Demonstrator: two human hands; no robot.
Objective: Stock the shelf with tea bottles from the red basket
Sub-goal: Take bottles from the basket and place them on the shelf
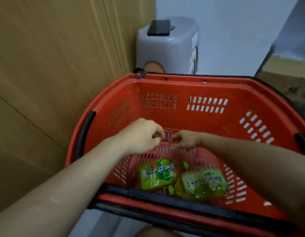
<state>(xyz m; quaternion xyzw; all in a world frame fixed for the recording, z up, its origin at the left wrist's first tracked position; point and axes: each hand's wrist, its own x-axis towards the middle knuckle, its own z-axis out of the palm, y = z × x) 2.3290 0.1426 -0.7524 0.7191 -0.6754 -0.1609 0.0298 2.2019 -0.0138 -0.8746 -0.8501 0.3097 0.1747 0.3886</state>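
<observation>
Both of the person's bare forearms reach into the red basket [182,89], which fills most of the head view, its black handles folded down along the rim. The left hand [143,135] hovers above the basket floor with its fingers curled in toward the palm and the thumb close to the fingertips; nothing can be seen between them, and it touches neither bottle. The right hand [184,140] hangs just beside it, almost fingertip to fingertip, with its fingers bent as well (this hand is smeared by blur, so whether it pinches anything cannot be told). Below and nearer the person than both hands, two tea bottles lie on their sides on the slotted basket floor, close to the near wall: the left tea bottle [157,174], with a bright green label, and the right tea bottle [203,183], with a paler green label, just beside each other. Each bottle has a green cap. Behind the basket stands a grey plastic stool [167,53] with a flat black object [159,27] lying on its top. A wooden panel [45,65] rises at the left, and a cardboard box [285,76] sits at the right edge, against a pale wall.
</observation>
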